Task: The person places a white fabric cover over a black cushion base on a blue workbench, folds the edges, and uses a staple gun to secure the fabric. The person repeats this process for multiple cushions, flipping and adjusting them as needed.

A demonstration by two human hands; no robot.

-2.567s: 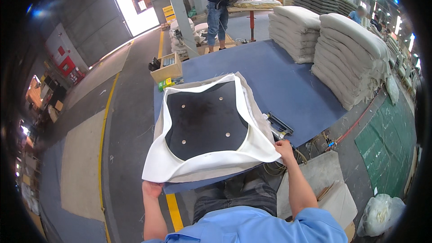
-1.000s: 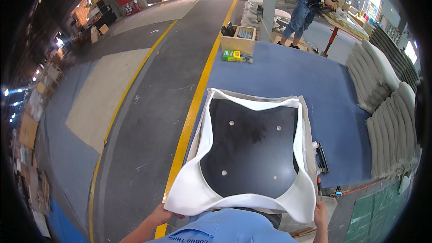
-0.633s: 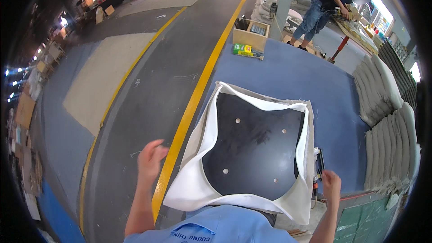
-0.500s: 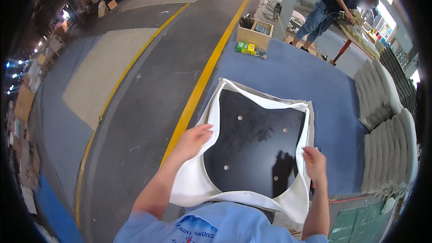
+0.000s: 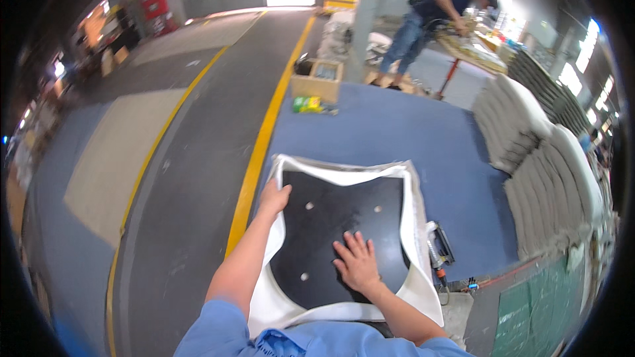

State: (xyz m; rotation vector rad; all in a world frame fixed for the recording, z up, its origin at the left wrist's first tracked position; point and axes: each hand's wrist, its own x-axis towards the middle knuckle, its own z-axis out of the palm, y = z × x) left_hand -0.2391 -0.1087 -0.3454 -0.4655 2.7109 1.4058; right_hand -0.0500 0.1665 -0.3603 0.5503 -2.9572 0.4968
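Note:
A black board (image 5: 331, 225) with several round holes lies on the blue table, framed by a white padded seat cover (image 5: 284, 304) whose edges curl up over its border. Grey fabric shows beneath the white layer along the outer edge. My left hand (image 5: 272, 199) is closed round the cover's left edge near the far corner, with the thumb on the inner side. On the board's lower middle, my right hand (image 5: 358, 264) lies flat with its fingers spread, holding nothing.
A staple gun (image 5: 438, 254) lies right of the cover. Beyond stand a wooden box (image 5: 317, 86) and a green-yellow package (image 5: 307, 104). Stacked grey-white cushions (image 5: 549, 185) line the right side. A co-worker (image 5: 430, 23) bends over another table at the back right.
My right hand has left the cover's right edge and now rests on the board. My left hand has slid toward the far left corner and taken hold. The whole view has shifted.

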